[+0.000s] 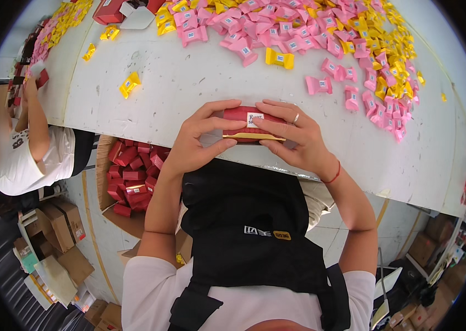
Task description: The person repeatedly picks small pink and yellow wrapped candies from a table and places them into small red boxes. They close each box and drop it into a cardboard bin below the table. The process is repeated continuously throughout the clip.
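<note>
Between my two hands, at the table's near edge, is a small red box (237, 113) with a gold strip along its near side and a white label bearing writing. My left hand (200, 134) grips its left part, fingertips on top and thumb at the near side. My right hand (299, 130) holds the right part the same way, with two fingers lying across the top. A ring is on one right finger and a red cord circles that wrist. My fingers hide both ends of the box.
Pink wrapped candies (274, 31) and yellow wrapped candies (367, 35) lie heaped on the white table (167, 78). An opened red box (111, 11) lies at the far left. Below the edge, a cardboard carton (104, 173) holds several red boxes (136, 176). Another person (38, 153) works at left.
</note>
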Demonstrator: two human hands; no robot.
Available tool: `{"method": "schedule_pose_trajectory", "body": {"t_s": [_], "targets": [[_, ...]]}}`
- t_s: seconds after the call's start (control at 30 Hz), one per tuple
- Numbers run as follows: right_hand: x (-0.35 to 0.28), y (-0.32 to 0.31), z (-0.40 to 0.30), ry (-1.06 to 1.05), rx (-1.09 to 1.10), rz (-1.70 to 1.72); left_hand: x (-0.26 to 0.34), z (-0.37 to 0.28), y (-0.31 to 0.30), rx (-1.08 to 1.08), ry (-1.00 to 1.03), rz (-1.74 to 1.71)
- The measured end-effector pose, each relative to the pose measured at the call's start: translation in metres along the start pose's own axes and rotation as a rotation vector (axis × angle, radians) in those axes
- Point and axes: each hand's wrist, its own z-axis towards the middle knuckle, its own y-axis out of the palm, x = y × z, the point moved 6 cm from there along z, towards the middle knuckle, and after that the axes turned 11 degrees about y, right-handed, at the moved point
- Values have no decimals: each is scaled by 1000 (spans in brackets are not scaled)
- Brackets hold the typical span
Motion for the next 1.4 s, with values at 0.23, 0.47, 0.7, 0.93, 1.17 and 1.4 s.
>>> {"method": "schedule_pose_trajectory", "body": {"t_s": [0.23, 0.47, 0.7, 0.93, 1.17, 1.4], "targets": [[-12, -10, -9, -105, 0, -258, 0, -8, 4, 3, 150, 155], [-7, -10, -15, -141, 36, -274, 11, -8, 10, -27, 284, 457], [-11, -10, -14, -142, 51, -200, 8, -18, 24, 24, 481, 692], [-17, 2, -10, -198, 27, -317, 15, 0, 25, 10, 268, 649], [-40, 20, -8, -219, -45, -141, 62, -103, -37, 228, 2, 832], [-16, -1, -3, -29, 227, -115, 102, -150, -142, 414, -237, 1268]]}}
